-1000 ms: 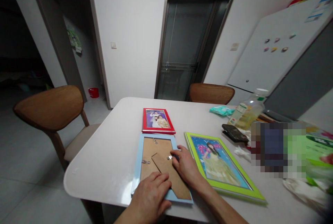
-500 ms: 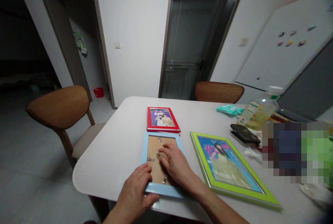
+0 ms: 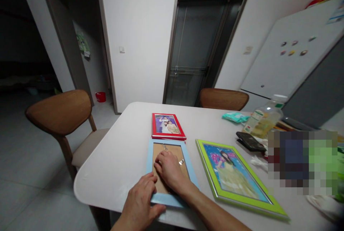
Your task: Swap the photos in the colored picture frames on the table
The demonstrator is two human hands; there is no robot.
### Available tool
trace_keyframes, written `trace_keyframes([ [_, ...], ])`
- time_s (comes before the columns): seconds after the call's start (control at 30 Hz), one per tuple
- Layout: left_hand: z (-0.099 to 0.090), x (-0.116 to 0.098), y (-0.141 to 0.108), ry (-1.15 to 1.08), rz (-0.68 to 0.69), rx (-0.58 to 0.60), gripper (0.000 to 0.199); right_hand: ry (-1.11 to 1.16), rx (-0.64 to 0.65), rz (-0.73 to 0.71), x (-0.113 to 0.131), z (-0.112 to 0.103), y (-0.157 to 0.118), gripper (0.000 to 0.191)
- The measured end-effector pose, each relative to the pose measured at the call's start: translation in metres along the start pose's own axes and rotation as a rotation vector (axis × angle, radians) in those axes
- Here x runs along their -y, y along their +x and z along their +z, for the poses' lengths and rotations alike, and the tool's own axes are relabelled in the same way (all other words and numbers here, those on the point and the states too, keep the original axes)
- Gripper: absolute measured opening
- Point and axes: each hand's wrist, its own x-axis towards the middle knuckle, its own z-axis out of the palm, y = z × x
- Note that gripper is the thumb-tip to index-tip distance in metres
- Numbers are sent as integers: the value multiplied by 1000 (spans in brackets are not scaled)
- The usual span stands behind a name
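Note:
A light blue picture frame (image 3: 150, 155) lies face down at the table's front, its brown backing board (image 3: 174, 149) showing. My left hand (image 3: 141, 197) grips the near left corner, fingers on top and thumb along the front edge. Over the board, my right hand (image 3: 168, 169) has its fingers bent together at the metal clip on the left side, which they mostly cover. Another clip shows at the far edge (image 3: 165, 147), and one at the right edge (image 3: 181, 162). The near part of the board is partly hidden by my right wrist.
A red picture frame (image 3: 182, 132) lies just beyond the blue one. To the right is a green picture frame (image 3: 212, 179), face up. Farther right are a black phone-like object (image 3: 251, 141), a bottle (image 3: 262, 118) and a teal packet (image 3: 235, 117). Wooden chairs (image 3: 60, 112) stand around the table.
My right hand has moved left across the backing board, from its middle to the left clip, uncovering the right clip. My left hand stays at the corner.

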Motion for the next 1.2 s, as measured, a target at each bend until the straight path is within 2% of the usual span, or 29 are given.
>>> trace_keyframes([
  [0.1,0,-3,-2,4,-15,12,27,43,-20,11,-14,-1,6,19],
  [0.3,4,0,-3,-10,-8,19,31,-30,-73,131,-39,3,28,26],
  [0.5,2,-2,-1,-4,-9,21,31,-47,-65,152,-41,10,35,24],
  [0.63,1,-4,-1,-6,-13,26,29,-29,-52,144,-39,5,34,23],
  [0.73,1,-4,-2,-14,-20,12,28,-1,-28,92,-35,-7,23,31],
  [0.83,1,-3,-2,-23,-22,9,29,114,24,-44,-32,-28,-2,38],
  [0.9,1,-4,-2,-26,-20,11,30,225,155,-156,-33,-42,-21,34],
  [1.0,1,-4,-1,-27,-22,10,28,303,336,-185,-34,-54,-43,31],
  [1.07,1,-4,-1,-26,-20,10,26,300,338,-151,-33,-53,-50,25],
  [1.2,2,-2,-1,-19,-19,16,28,263,227,-140,-27,-43,-51,10],
])
